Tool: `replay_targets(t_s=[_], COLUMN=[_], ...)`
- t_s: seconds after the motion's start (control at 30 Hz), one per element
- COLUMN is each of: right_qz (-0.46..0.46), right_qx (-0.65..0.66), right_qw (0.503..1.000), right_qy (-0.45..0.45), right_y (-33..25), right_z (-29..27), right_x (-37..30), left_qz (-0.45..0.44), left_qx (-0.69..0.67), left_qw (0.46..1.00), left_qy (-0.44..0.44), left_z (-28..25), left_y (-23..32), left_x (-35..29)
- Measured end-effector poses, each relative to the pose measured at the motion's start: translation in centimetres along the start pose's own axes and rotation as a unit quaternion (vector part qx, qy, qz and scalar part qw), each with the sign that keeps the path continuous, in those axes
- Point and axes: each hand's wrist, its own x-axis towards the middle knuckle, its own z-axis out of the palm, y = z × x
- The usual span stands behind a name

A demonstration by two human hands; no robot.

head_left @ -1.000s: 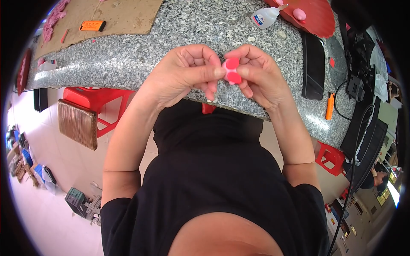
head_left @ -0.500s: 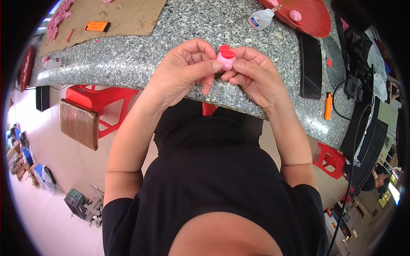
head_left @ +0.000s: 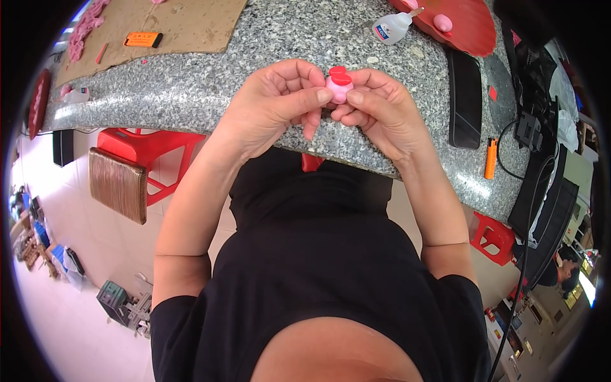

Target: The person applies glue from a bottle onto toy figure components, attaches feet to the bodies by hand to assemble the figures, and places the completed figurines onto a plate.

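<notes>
Between both hands, above the near edge of the granite table, is a small round pink figure [head_left: 337, 91] with two flat red oval pieces [head_left: 341, 79] on its top. My left hand [head_left: 286, 95] pinches its left side with thumb and fingers. My right hand [head_left: 382, 108] grips the other side, thumb against the pink body and index finger behind. The figure's underside and back are partly covered by my fingers.
A small glue bottle [head_left: 393, 27] stands beside a red dish [head_left: 468, 35] with pink pieces. At right lie a black phone [head_left: 465, 102] and an orange lighter [head_left: 491, 158]. Cardboard [head_left: 184, 25] with another orange lighter [head_left: 142, 39] is at far left. Red stools [head_left: 153, 149] stand below.
The pink figure has shifted very slightly to the right between my fingers. Both hands keep their pinch.
</notes>
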Motion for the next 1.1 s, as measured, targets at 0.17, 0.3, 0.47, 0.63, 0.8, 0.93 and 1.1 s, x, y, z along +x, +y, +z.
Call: replay_targets(t_s=[0.17,0.3,0.47,0.63,0.8,0.93,1.1], right_qz=[0.002,0.008,0.04,0.035,-0.103,-0.169,-0.177], right_qx=[-0.001,-0.008,-0.045,-0.061,-0.16,-0.18,-0.26], right_qw=[1.0,1.0,0.998,0.997,0.98,0.966,0.947], right_qy=[-0.005,0.001,0.019,0.041,0.053,0.076,0.064], right_y=[-0.1,-0.3,-0.3,-0.5,0.8,1.4,1.4], right_z=[0.0,0.2,0.4,1.2,1.3,1.6,1.3], right_x=[0.0,0.0,-0.2,-0.6,-0.6,-0.7,-0.8], left_qz=[0.002,0.03,0.099,0.113,0.103,0.118,0.153], left_qx=[0.001,-0.013,0.032,0.101,0.036,0.015,0.032], left_qw=[1.0,0.999,0.994,0.988,0.994,0.993,0.987], left_qy=[-0.002,0.016,0.04,0.004,-0.02,0.004,-0.035], left_z=[0.2,0.5,0.9,0.9,0.3,1.0,0.4], left_y=[0.1,-0.2,-0.7,-1.0,-1.3,-1.3,-1.6], left_x=[0.0,0.1,-0.1,-0.5,-0.3,-0.2,0.0])
